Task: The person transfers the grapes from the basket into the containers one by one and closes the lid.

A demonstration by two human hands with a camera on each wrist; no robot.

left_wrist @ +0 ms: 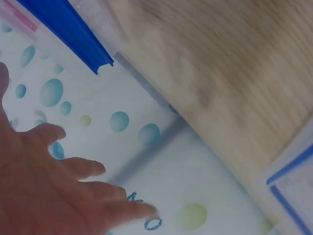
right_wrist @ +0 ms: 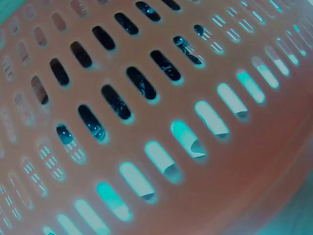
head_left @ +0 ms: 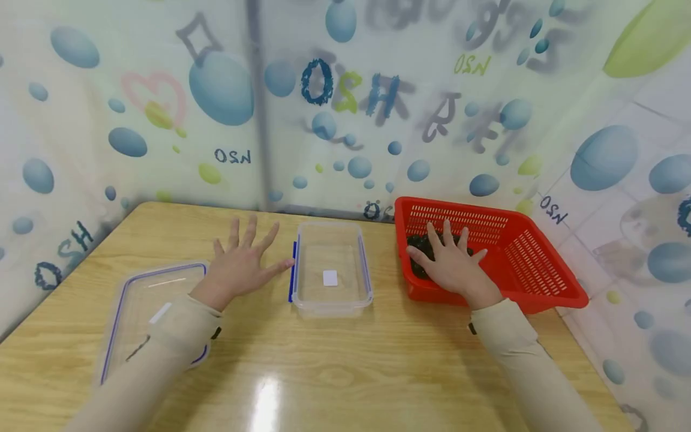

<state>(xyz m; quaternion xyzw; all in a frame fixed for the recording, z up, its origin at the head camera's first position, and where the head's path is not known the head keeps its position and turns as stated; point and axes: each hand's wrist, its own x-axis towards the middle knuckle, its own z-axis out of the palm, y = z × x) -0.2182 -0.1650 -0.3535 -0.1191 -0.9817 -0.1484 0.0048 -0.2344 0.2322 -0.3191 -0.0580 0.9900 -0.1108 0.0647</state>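
My left hand (head_left: 240, 264), fingers spread, hovers above the table between a clear plastic lid (head_left: 162, 269) with a blue seal and a clear plastic container (head_left: 332, 305). Its thumb overlaps the blue clip flap (head_left: 293, 282) on the container's left side. The left wrist view shows the same hand (left_wrist: 63, 191) with nothing in its fingers. My right hand (head_left: 452, 261) spreads its fingers over the red plastic basket (head_left: 540, 264). Beneath it lies a dark, shiny heap (head_left: 417, 245), partly hidden. The right wrist view is filled by the slotted basket wall (right_wrist: 146, 115), without the hand.
A white square label (head_left: 330, 278) shows at the container. My left forearm covers part of the lid on the wooden table (head_left: 302, 372). A patterned curtain (head_left: 345, 150) hangs behind the table's back edge and along both sides.
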